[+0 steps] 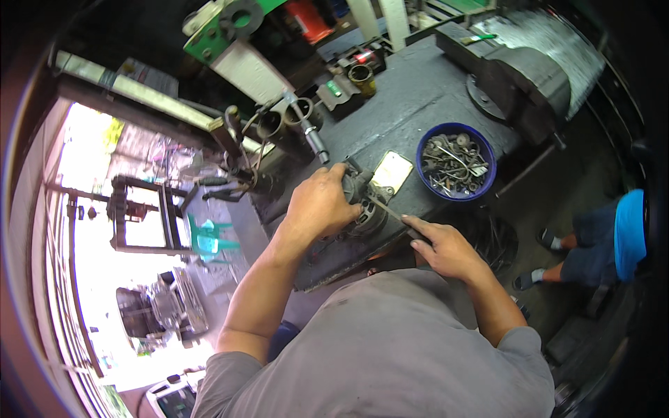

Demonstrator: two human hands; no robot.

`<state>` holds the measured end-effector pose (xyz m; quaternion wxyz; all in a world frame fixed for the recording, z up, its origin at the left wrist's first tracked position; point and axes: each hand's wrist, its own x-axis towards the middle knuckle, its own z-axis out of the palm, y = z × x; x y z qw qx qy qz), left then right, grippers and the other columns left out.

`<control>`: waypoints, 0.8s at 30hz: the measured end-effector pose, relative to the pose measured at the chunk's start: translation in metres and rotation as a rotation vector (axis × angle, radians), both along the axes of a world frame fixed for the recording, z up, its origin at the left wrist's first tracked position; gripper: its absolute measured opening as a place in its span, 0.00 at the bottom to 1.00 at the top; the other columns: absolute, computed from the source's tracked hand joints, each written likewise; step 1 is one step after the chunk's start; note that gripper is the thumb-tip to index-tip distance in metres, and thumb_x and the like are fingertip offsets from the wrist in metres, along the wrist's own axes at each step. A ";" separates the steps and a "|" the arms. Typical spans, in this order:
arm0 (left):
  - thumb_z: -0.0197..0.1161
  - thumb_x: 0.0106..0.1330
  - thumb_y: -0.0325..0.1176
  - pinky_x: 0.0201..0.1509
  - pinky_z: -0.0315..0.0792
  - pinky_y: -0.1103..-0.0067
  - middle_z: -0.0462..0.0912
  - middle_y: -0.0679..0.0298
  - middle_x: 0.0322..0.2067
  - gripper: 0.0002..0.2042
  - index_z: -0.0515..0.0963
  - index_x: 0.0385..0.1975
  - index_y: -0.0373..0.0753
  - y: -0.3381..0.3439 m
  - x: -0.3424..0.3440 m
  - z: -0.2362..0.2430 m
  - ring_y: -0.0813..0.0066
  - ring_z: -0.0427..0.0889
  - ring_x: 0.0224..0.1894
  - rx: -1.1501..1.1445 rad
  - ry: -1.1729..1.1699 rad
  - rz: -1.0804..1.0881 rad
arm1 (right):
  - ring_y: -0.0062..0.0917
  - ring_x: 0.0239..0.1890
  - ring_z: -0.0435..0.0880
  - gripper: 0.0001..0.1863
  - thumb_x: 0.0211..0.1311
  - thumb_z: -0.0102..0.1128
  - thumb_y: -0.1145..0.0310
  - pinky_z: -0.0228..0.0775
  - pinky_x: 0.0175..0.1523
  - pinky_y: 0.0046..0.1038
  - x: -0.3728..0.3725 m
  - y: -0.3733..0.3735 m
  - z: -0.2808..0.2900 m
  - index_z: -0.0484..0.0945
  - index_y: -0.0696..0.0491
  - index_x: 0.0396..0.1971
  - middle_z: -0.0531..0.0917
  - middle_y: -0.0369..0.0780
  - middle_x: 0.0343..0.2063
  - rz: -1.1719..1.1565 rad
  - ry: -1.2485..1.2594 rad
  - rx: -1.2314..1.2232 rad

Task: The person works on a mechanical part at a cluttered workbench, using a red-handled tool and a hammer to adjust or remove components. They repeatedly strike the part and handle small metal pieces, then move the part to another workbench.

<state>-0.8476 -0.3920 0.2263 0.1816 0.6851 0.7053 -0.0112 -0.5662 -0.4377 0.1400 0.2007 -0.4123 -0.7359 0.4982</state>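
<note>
A round metal part with slots in its casing, which looks like an alternator (368, 221), rests near the front edge of the dark workbench (411, 83). My left hand (322, 198) is closed around its upper left side, thumb toward the middle. In my right hand (446, 245) I grip a slim tool with a dark handle and a long metal blade (385, 207). The blade slants up and left, with its tip against or just over the part. Whether the tool is a screwdriver or a file, I cannot tell.
Behind the part lies a pale rectangular object (392, 172). A blue bowl (456, 197) of bolts and small metal pieces stands to the right. Farther right is a large vise (523, 80). A socket tool (315, 143) and dark cans stand left. A person (603, 237) is at the right.
</note>
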 end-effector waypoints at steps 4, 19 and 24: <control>0.79 0.54 0.44 0.67 0.78 0.59 0.86 0.40 0.54 0.37 0.79 0.65 0.36 -0.001 0.003 0.005 0.43 0.86 0.59 -0.007 0.002 0.063 | 0.37 0.55 0.89 0.32 0.74 0.63 0.72 0.78 0.63 0.37 0.015 0.011 -0.009 0.71 0.52 0.77 0.88 0.52 0.57 -0.208 0.033 -0.264; 0.84 0.50 0.44 0.60 0.81 0.67 0.91 0.48 0.54 0.38 0.81 0.61 0.34 -0.068 -0.136 -0.017 0.56 0.92 0.52 0.112 -0.324 0.636 | 0.14 0.23 0.74 0.33 0.78 0.58 0.76 0.71 0.28 0.22 0.031 0.077 -0.071 0.67 0.45 0.81 0.81 0.33 0.36 -0.501 0.108 -0.241; 0.84 0.52 0.45 0.66 0.79 0.60 0.88 0.45 0.57 0.38 0.79 0.63 0.35 -0.071 -0.168 -0.153 0.47 0.85 0.63 -0.022 -0.096 0.691 | 0.46 0.61 0.85 0.34 0.73 0.61 0.78 0.77 0.65 0.39 0.019 0.078 -0.094 0.68 0.51 0.78 0.84 0.53 0.60 -0.376 -0.236 0.204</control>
